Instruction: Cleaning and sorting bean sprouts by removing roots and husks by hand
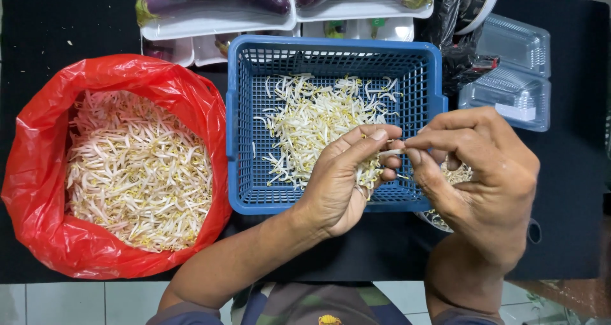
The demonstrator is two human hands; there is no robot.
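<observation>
Thin pale bean sprouts (pixel 375 169), left hand (pixel 347 178), right hand (pixel 477 166)

1 red bag (pixel 38 191), 1 blue basket (pixel 337 51), 2 clear clamshell boxes (pixel 512 70), 2 eggplants (pixel 216 3), 2 hands (pixel 337 185).

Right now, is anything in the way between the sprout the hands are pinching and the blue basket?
Nothing visible. The left hand and right hand pinch a bean sprout directly over the open blue basket.
</observation>
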